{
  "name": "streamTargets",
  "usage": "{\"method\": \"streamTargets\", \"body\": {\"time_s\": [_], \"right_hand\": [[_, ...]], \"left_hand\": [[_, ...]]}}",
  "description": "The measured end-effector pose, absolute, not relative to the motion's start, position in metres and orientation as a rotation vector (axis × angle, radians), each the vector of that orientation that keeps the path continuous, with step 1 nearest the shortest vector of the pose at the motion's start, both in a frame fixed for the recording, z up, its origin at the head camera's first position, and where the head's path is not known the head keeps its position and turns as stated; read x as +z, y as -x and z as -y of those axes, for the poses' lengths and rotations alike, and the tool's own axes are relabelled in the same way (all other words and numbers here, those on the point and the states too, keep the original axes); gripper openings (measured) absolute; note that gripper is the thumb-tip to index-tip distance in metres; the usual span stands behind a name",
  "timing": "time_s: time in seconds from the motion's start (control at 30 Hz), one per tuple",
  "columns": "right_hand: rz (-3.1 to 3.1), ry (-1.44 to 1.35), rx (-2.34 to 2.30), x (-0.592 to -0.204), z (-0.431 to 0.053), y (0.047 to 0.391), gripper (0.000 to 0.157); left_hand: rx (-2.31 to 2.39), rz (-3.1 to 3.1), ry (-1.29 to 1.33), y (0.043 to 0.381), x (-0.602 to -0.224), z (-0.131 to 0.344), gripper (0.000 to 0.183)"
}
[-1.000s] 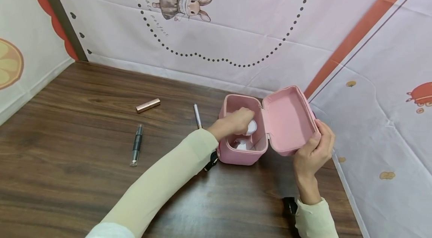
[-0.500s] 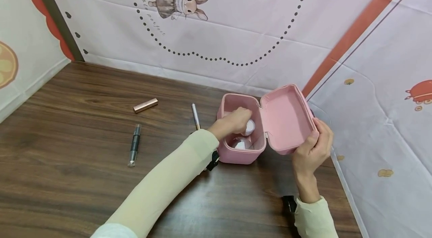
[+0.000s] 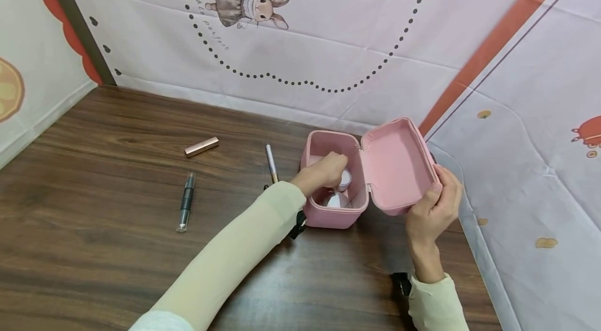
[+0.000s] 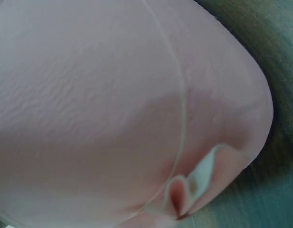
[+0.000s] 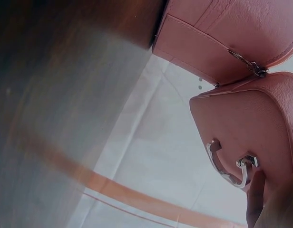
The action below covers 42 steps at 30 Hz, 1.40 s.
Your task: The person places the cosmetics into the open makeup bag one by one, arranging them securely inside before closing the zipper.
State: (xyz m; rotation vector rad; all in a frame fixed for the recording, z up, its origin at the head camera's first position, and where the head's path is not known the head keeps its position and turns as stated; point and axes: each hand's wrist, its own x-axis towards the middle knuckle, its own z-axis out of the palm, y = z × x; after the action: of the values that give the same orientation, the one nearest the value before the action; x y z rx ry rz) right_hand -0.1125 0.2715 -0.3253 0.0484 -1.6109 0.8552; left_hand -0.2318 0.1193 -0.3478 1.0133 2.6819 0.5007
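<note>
A pink vanity case (image 3: 328, 217) stands on the table with its lid (image 3: 396, 164) folded out to the right. My left hand (image 3: 329, 169) reaches down into the case, knuckles up; its fingertips are hidden, so what they hold cannot be made out. Close beside it inside is a white round-topped item (image 3: 345, 179), and nearer the front a clear-and-white item (image 3: 336, 199). My right hand (image 3: 434, 205) grips the lid's outer edge, thumb on the inner side. In the right wrist view a finger (image 5: 255, 194) lies by the lid's metal-ended handle (image 5: 222, 168).
Left of the case lie a slim silver pen-like tube (image 3: 271, 163), a dark double-ended pen with clear caps (image 3: 185, 203) and a rose-gold stick (image 3: 201, 146). Printed cloth walls (image 3: 300, 33) border the wooden table (image 3: 117, 205) at the back and sides.
My left hand has shifted slightly toward the left inside the case, and the white round-topped item shows a little lower. The right hand keeps hold of the lid.
</note>
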Motion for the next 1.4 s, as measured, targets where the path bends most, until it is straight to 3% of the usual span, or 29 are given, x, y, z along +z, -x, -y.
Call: {"method": "streamTargets", "body": {"time_s": [0.67,1.03,1.4], "right_hand": [[1.604,-0.064,0.857,-0.328,-0.268,0.112,0.034],[1.594,-0.048,0.879,-0.33,-0.269,0.11,0.033],[1.589,-0.036,0.879,-0.33,-0.269,0.11,0.034]], "left_hand": [[0.51,-2.689,-1.076,0.229,-0.349,-0.117,0.024],[0.514,-2.731,-1.128,0.22,-0.339,-0.114,0.046],[0.843,-2.714,-1.14,0.204,-0.325,-0.083,0.057]]}}
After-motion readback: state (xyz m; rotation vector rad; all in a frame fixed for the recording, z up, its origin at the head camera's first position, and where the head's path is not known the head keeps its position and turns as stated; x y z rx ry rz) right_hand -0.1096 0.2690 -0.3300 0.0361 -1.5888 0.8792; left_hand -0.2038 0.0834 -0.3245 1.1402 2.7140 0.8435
